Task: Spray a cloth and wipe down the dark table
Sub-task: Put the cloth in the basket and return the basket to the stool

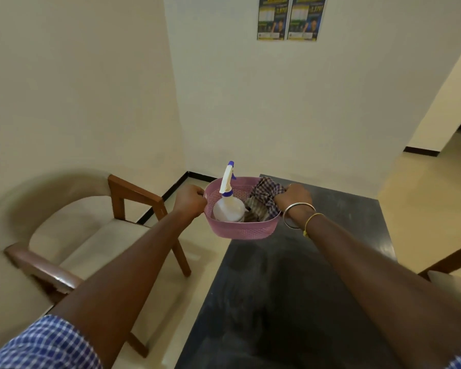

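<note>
A pink perforated basket [246, 231] hangs in the air over the left edge of the dark table [290, 288]. My left hand [189, 199] grips its left rim. My right hand [294, 199] grips its right rim, with bangles on the wrist. Inside the basket a white spray bottle [228, 206] with a blue nozzle leans to the left. Beside it lies a crumpled checked cloth [264, 199], partly under my right hand. The table top is dusty and runs away from me.
A beige cushioned chair [85, 235] with wooden arms stands left of the table. Another chair's corner [453, 278] shows at the right edge. Cream walls meet in a corner behind, with two posters [292, 17] high up. Pale floor tiles surround the table.
</note>
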